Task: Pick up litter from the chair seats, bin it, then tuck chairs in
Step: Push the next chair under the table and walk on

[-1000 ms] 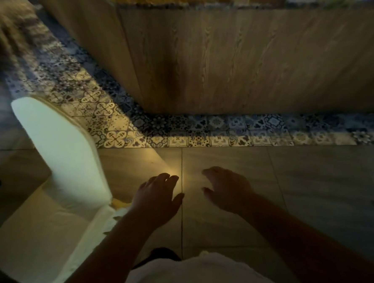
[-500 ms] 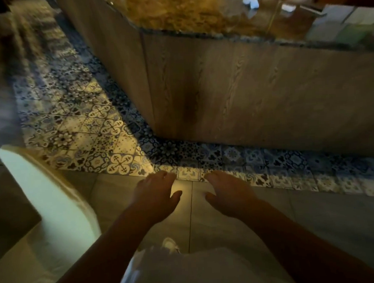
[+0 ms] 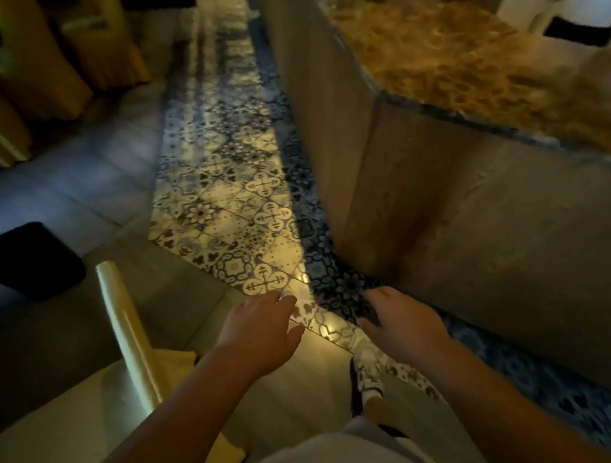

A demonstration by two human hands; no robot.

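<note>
left hand [image 3: 263, 328] | fingers loosely spread, empty | right hand [image 3: 402, 323] | same | cream fabric-covered chair [image 3: 125, 349] lower left | likely walking between chairs

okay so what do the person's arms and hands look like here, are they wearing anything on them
Both forearms are bare as far as the frame shows: no sleeves, gloves, watch or bracelet. The left hand and right hand show no rings, though the light is dim. A pale garment covers the body below.
</note>
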